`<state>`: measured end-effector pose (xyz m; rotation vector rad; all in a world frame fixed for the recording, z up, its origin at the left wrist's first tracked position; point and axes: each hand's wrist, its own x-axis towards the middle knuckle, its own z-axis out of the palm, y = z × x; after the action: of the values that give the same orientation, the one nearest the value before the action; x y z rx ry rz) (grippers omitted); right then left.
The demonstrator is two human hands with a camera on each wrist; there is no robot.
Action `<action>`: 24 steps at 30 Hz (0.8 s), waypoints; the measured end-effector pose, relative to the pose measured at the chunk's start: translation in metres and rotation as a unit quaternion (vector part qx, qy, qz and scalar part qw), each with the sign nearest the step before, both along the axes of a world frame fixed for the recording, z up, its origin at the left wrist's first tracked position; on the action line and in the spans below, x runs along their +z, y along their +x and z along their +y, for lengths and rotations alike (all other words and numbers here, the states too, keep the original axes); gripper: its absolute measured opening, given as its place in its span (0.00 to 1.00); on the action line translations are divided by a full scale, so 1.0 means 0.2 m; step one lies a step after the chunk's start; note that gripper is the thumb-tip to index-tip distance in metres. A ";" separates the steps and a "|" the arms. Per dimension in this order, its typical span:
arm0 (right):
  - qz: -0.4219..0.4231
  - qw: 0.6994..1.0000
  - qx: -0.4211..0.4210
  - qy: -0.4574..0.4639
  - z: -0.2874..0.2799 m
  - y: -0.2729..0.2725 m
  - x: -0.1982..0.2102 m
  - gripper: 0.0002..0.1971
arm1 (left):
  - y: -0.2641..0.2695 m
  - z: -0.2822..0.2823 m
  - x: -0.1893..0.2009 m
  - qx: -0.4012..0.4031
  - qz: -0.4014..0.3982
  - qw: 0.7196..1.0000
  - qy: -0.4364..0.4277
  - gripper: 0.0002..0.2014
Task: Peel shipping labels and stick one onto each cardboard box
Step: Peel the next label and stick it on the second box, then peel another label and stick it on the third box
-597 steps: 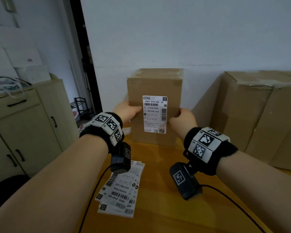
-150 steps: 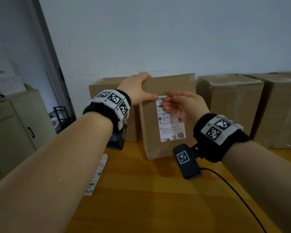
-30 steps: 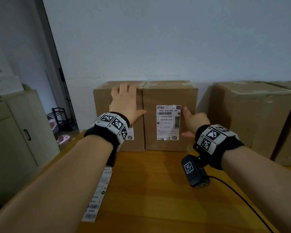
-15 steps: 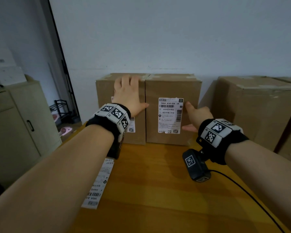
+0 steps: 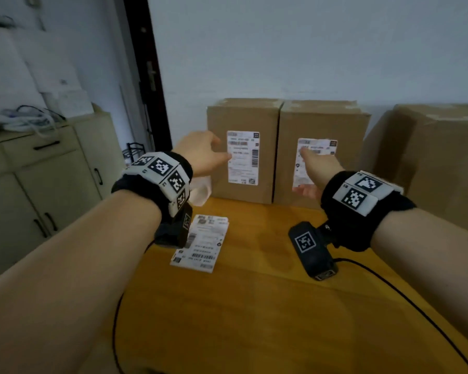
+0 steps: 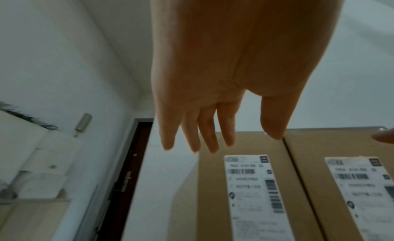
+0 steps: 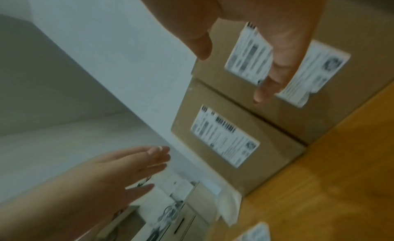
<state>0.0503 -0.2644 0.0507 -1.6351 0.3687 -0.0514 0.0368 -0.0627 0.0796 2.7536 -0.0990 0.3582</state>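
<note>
At the bench's [image 5: 254, 306] far edge both hands, left [image 5: 200, 153] and right [image 5: 318, 168], hang slack-fingered, holding nothing; next, pinch one label [image 5: 200, 242] at seven o'clock by a corner.

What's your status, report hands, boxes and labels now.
Both hands open: left hand, right hand, neither gripping. Left box and right box each labelled. Spare labels on table. Nothing in the way.

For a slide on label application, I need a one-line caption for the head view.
Two labelled cardboard boxes stand side by side; open left hand and right hand before them, spare labels on table.
</note>
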 end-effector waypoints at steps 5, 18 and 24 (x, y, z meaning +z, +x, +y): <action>0.072 0.983 0.160 -0.048 0.30 -0.13 -0.08 0.30 | -0.16 0.17 -0.15 0.019 0.183 0.979 0.090 0.22; 0.165 0.957 0.234 -0.055 0.60 -0.21 -0.29 0.10 | -0.24 0.33 -0.43 0.030 0.299 0.949 0.092 0.16; 0.197 0.945 0.251 -0.071 0.63 -0.19 -0.34 0.04 | -0.25 0.33 -0.43 0.007 0.311 0.946 0.090 0.16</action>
<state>0.0126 -0.1393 -0.0174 -1.8383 0.2424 0.6561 -0.0138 0.0030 -0.0067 2.9035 0.0541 -0.5484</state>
